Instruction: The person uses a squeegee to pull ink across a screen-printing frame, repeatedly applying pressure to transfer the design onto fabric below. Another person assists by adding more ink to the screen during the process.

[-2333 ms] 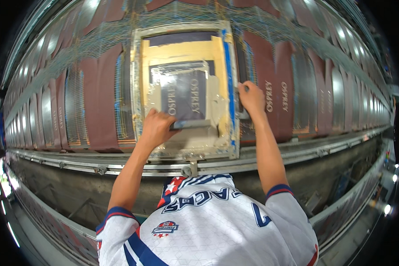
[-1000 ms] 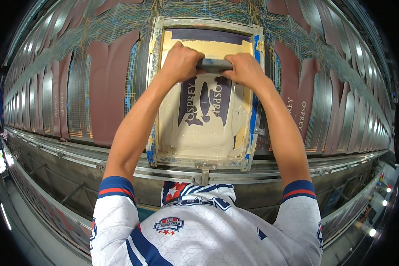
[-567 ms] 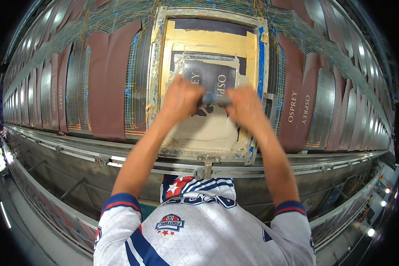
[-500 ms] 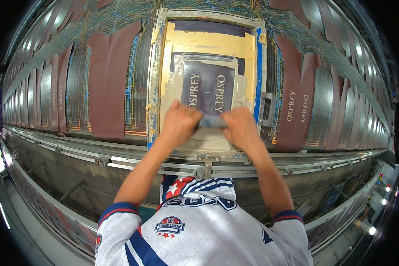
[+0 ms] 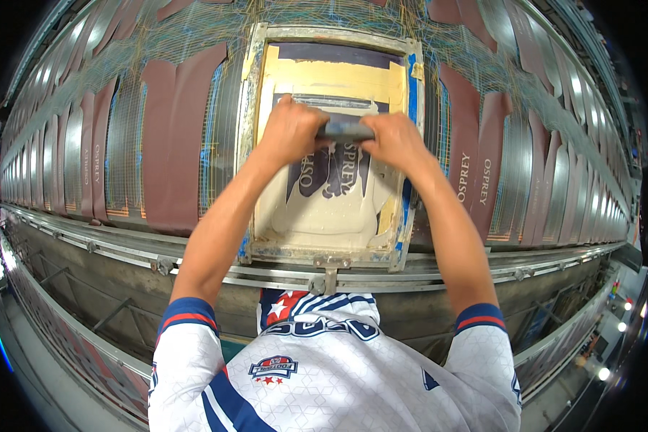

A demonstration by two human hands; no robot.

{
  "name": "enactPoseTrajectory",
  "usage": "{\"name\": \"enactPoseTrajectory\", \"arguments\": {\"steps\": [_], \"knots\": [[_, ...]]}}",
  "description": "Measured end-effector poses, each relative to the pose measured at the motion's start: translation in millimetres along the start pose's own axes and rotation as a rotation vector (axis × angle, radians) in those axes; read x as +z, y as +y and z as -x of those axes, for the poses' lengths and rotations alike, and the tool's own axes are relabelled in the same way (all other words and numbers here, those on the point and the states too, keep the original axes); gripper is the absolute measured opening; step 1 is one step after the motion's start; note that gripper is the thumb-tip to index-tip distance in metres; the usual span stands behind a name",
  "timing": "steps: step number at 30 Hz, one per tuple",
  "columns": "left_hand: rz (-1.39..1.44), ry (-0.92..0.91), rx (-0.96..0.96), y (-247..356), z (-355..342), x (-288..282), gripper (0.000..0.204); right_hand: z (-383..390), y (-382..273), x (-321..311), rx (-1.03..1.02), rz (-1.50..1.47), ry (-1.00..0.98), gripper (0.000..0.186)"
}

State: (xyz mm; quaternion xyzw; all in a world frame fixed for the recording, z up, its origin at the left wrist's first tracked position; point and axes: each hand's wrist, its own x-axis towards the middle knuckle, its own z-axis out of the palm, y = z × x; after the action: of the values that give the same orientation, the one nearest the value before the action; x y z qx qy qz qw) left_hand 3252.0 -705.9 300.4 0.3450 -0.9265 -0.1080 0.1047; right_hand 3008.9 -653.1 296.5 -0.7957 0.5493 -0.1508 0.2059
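Observation:
A squeegee [image 5: 347, 130] spans the far part of a printing screen, gripped at both ends. My left hand [image 5: 293, 132] is closed around its left end, and my right hand [image 5: 396, 140] around its right end. Beneath lies the screen's frame [image 5: 246, 155], worn and paint-spotted, with yellow and blue tape along its inner edges. Cream ink [image 5: 320, 225] is spread over the near part of the mesh, with streaks further up. A dark mesh window [image 5: 297, 180] with light lettering shows between my forearms. The squeegee's blade edge is partly hidden by my fingers.
Maroon cut pieces [image 5: 176, 137] lie on both sides, some with pale lettering, such as the right-hand piece [image 5: 491, 151]. A metal rail [image 5: 439, 270] with clamps runs along the near table edge. Tangled threads or netting-like strands cover the far strip [image 5: 194, 29].
Both hands have pushed the squeegee away from me, from the near part of the window to its far end. Cream ink now covers much of the window's near part.

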Motion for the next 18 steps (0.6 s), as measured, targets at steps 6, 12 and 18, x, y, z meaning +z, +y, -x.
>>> {"name": "enactPoseTrajectory", "arguments": {"steps": [6,12,18], "knots": [[0.009,-0.021,-0.022,-41.0,-56.0,3.7,0.035,-58.8,29.4,-14.1,0.160,-0.012,-0.122,0.026],[0.030,-0.013,-0.049,-37.0,-48.8,8.2,0.034,-53.0,29.1,-5.3,0.149,-0.015,-0.083,0.025],[0.056,-0.018,-0.031,26.9,42.4,14.9,0.026,43.4,-21.6,28.6,0.027,-0.062,0.028,0.024]]}}
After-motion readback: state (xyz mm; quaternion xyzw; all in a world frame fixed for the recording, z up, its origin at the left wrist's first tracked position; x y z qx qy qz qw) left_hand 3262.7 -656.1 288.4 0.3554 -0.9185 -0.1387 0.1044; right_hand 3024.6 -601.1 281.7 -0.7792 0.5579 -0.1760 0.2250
